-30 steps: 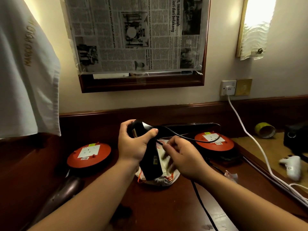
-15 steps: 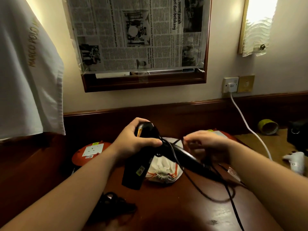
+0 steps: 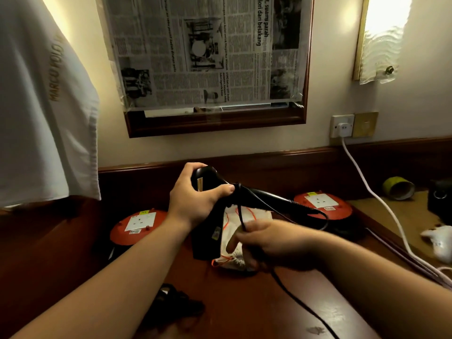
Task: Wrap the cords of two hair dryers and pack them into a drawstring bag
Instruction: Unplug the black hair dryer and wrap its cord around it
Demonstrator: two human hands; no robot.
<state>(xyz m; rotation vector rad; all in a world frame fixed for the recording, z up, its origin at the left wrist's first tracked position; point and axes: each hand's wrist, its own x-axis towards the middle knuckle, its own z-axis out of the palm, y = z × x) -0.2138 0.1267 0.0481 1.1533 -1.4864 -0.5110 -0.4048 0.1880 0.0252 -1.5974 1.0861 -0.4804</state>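
Head view of a dark wooden surface set against a wall. The left hand holds a black hair dryer above the surface, its fingers closed around the rounded body where it joins the handle; the barrel hangs down toward the viewer and the handle extends to the right. The right hand is below and to the right of the dryer, its fingers pinched on the black cord, which rises from the hand to the joint of the dryer. A second stretch of cord runs from the handle's end, curves behind the right hand and trails across the surface toward the lower right. A white drawstring bag with orange strings lies on the surface directly behind and beneath both hands, partly hidden by them. A dark bundle, too dim to identify, lies on the surface near the left forearm. Two round orange extension reels sit at the back of the surface, one left and one right of the hands. A white cable descends from a wall socket at right. A newspaper covers a framed panel on the wall, and a white garment hangs at upper left.
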